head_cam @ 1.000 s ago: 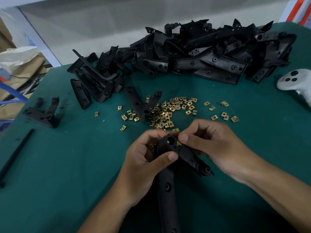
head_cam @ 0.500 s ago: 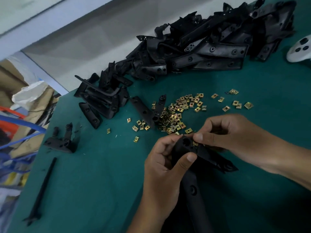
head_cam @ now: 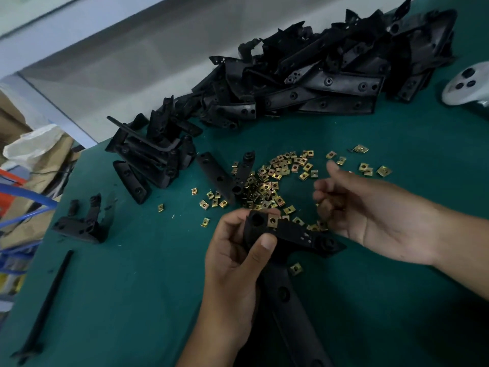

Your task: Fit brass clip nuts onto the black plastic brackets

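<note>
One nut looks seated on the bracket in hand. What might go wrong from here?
1. The left hand alone grips the bracket; the right hand is off it, so the long part may twist or slip.
2. The fitted clip nut sits at the bracket's edge; if only partly pushed on, it could pop off.
3. A stray nut lies beside the bracket, where it could get knocked away.

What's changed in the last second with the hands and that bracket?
The right hand has let go of the bracket and drawn back to the right, fingers loosely curled over the loose clip nuts. A brass clip nut now shows seated on the bracket near its top hole. The left hand grips the bracket as before. The bracket pile is unmoved.
</note>
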{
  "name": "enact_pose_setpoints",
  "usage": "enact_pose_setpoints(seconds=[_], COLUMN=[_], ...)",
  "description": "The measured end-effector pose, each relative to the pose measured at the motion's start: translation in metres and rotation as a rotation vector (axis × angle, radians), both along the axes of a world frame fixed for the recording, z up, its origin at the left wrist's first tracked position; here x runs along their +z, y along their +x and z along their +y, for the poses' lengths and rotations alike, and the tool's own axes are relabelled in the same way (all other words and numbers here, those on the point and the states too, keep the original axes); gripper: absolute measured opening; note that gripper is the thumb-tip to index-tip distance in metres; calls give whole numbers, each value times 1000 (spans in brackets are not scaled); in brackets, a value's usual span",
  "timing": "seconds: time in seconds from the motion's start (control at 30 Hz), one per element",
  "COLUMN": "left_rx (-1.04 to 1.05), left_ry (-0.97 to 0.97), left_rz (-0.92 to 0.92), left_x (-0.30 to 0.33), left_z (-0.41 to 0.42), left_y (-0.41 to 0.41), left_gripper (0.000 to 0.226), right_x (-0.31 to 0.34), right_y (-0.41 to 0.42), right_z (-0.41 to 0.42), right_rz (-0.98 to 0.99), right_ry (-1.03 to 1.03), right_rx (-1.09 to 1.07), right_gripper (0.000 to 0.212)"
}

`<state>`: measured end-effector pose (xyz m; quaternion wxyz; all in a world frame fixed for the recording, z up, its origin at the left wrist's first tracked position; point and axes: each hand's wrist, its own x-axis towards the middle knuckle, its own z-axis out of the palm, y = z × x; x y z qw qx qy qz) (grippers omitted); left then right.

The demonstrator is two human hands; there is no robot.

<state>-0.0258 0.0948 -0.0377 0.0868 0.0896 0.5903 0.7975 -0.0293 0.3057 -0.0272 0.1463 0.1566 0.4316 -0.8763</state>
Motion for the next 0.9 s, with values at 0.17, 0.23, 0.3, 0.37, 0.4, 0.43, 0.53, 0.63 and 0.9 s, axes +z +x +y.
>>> enact_pose_setpoints(seconds=[0.17,0.23,0.3,0.37,0.4,0.43,0.53,0.63,0.9], left_rx=[41,52,59,58,60,65,78,45,50], left_ry=[74,76,64,77,90,106,215,363,229], left_rz=[-51,-52,-42,-46,-53,-63,-128,-213,-260], left_x=[1,2,1,2,2,2,2,3,2], left_z=[0,-2,-4,-4,-4,-4,-4,-3,-4], left_y=[-1,-1,-2,-2,-2,-2,-3,-5,-13], left_gripper=[44,44,39,38,44,49,51,39,79], right_x=[-7,-8,-8,-7,-6,-5,-1,2,3], right_y=[-4,-2,-2,-1,-1,0,2,1,4], right_z=[4,6,7,7,6,4,4,4,1], right_rz=[45,86,107,122,131,142,185,201,316], right_ry=[-83,-106,-125,-153,-171,-189,-184,-159,84], right_rx=[120,145,170,200,220,237,274,259,251], right_gripper=[47,56,57,58,55,53,53,50,22])
